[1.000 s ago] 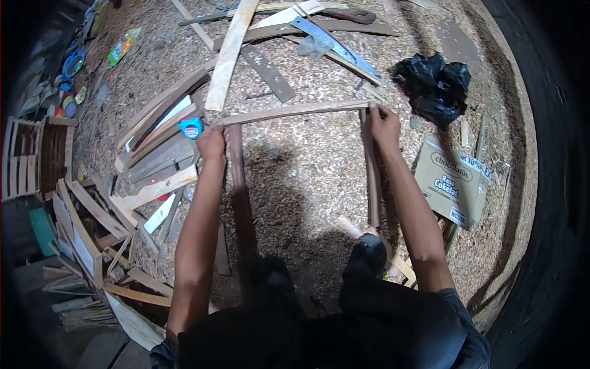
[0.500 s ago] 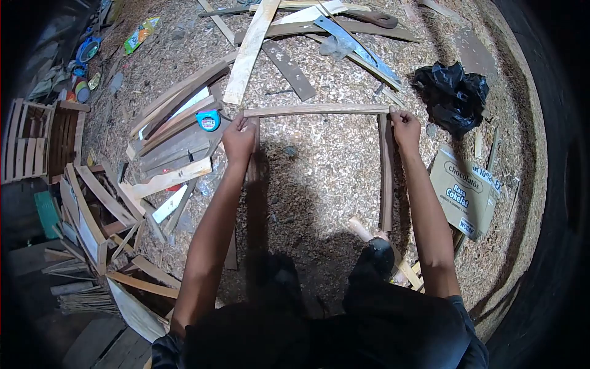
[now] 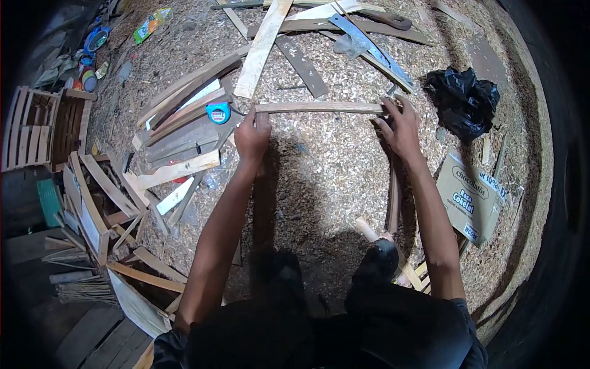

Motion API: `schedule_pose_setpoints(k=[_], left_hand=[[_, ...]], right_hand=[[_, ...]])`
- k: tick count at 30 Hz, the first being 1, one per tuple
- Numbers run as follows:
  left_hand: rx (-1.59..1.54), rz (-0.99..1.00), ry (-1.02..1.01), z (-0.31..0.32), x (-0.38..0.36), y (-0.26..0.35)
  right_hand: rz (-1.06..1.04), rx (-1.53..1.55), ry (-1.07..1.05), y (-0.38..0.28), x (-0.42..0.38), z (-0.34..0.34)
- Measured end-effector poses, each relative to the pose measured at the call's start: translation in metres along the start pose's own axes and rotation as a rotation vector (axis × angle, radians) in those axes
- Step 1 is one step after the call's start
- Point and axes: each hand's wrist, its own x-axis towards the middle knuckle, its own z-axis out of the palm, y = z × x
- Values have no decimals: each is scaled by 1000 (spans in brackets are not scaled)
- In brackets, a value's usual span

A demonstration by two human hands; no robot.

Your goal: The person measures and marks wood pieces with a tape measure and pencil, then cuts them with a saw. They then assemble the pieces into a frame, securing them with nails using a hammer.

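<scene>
A slim wooden strip [image 3: 319,107] lies crosswise ahead of me, above the wood shavings. My left hand [image 3: 252,136] is closed around its left end, where a second strip [image 3: 262,118] meets it and runs back toward me, mostly hidden by hand and shadow. At the other end, my right hand [image 3: 401,128] has its fingers and thumb spread, fingertips right by the strip's end. Below that hand, a darker wooden strip [image 3: 394,197] stretches toward my feet.
A blue tape measure [image 3: 218,113] sits left among wooden pieces. Farther off is a handsaw [image 3: 372,49]. To the right are a black plastic bag [image 3: 464,101] and a flattened cardboard box [image 3: 470,197]. Slatted wooden frames [image 3: 89,209] stand at left.
My right hand has loosened from a pinch at the corner to spread fingers. The left hand still grips its corner. The whole view has shifted slightly, with the scene moving right.
</scene>
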Motion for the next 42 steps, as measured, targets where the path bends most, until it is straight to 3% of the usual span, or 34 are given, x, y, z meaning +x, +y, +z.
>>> schedule_pose_setpoints(k=[3,8,28,33,34,37,38,42], left_hand=[[-12,-35,18,0,-1,-2],[-69,-31,63,1,-3,-3],[-167,6,48,-1,-6,-7],[-200,-155,30,-4,1,-1],[-168,-183,37,-4,5,-1],[-113,-158,3,-9,16,-8],[-109,-160,4,-10,18,-9],[-2,-193,-60,-14,21,-13]], right_hand=[[-53,-101,-159,-12,9,6],[-61,-22,-73,-6,14,12],[-12,-28,-157,-5,10,8],[-19,74,-75,1,10,4],[18,206,61,13,12,9],[410,549,246,48,4,11],[570,518,232,59,3,9],[774,572,69,61,-4,-2]])
